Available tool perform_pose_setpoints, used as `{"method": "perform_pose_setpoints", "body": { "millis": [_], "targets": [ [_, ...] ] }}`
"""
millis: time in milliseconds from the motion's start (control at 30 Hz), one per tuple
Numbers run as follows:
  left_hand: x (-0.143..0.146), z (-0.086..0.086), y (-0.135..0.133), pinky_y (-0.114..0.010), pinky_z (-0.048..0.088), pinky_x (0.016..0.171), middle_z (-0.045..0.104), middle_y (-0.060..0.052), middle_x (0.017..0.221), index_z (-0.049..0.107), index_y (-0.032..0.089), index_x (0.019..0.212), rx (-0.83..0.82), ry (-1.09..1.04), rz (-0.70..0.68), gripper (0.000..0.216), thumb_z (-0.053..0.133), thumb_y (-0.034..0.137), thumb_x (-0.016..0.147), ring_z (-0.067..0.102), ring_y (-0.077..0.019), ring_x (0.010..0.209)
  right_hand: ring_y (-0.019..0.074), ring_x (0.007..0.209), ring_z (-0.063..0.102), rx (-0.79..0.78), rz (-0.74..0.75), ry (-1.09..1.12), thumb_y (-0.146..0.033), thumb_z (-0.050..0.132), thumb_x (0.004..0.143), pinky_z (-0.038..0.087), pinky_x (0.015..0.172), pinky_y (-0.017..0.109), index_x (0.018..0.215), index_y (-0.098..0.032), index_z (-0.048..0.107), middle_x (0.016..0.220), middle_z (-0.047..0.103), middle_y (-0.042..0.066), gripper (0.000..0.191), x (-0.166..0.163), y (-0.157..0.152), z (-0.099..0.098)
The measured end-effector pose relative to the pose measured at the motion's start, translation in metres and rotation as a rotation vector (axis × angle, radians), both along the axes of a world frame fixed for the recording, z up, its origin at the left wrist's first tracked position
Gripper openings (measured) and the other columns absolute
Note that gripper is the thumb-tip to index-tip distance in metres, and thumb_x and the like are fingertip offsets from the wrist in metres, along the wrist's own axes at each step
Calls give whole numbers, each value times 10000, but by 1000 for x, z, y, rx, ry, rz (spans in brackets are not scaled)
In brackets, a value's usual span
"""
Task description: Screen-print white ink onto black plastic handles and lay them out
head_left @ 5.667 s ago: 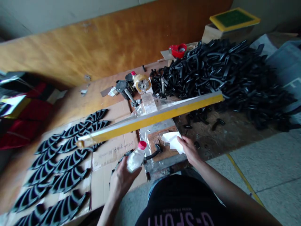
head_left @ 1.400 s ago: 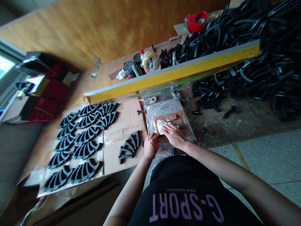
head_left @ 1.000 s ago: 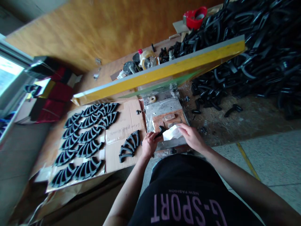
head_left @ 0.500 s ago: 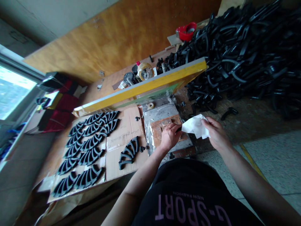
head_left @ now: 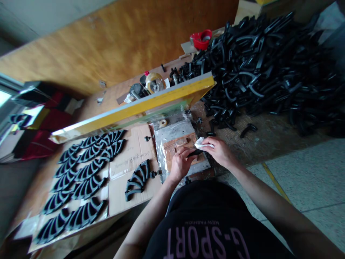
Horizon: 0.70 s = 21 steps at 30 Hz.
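The left hand (head_left: 181, 163) grips the part (head_left: 196, 152), probably light and stiff, best held by one end, and the right hand (head_left: 220, 152) pinches the cloth (head_left: 199, 143).

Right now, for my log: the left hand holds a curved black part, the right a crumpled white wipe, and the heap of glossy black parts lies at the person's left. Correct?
Wrong side: in the head view, the heap of glossy black parts lies at the right. The left hand holds the curved black part, the right hand the white wipe.
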<state>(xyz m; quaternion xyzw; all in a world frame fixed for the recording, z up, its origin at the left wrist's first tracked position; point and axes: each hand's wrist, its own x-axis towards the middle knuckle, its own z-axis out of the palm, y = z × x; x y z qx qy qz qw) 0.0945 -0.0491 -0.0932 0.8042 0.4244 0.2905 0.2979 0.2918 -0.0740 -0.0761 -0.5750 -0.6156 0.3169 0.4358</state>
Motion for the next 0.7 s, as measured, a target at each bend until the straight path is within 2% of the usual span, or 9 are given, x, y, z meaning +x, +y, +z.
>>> {"method": "perform_pose_setpoints", "body": {
  "millis": [100,200,267,367,467,600,700],
  "targets": [
    [-2,2,0,-297,538,847,701,-47,965,708,207,1079,40,16,-30,231,669,257,857,663,-163,910,176,774,655,-31,49,0,-318,641,839,479,722,287,812,-218,687,834,716,20,114,1,14,-7],
    [2,3,-3,-296,545,851,698,-56,984,708,214,1082,61,46,-124,231,644,295,875,665,-170,936,179,769,650,-39,9,-31,-302,641,814,462,715,287,786,-207,687,823,713,28,108,13,28,-19],
    [8,3,-4,-299,546,859,695,-62,994,702,213,1100,71,46,-166,250,630,316,884,664,-174,946,176,706,631,-94,-81,-64,-306,643,784,441,664,281,768,-197,687,762,699,24,118,26,34,-31],
    [23,-1,1,-307,546,860,692,-63,983,693,203,1116,69,49,-150,261,623,310,888,661,-177,930,173,646,600,-186,-266,-65,-349,654,733,412,599,271,793,-180,698,719,684,19,184,53,35,-49],
    [45,-10,13,-314,554,855,690,-62,975,694,206,1117,35,82,-124,258,616,303,891,663,-181,912,179,646,586,-195,-456,-18,-419,663,704,407,579,272,849,-164,704,728,679,21,296,82,28,-59],
    [72,-20,29,-375,524,982,676,-82,1176,593,216,1282,41,82,-148,384,592,244,899,641,-207,1088,178,620,558,-126,-678,-5,-494,652,726,397,556,277,894,-160,697,720,654,23,377,107,19,-50],
    [73,-16,29,-408,471,1064,608,-114,1331,508,192,1363,69,8,-147,465,578,263,908,566,-220,1237,177,606,546,-75,-722,-32,-537,607,782,388,541,277,885,-168,693,705,643,34,393,104,15,-32]
  ]
}}
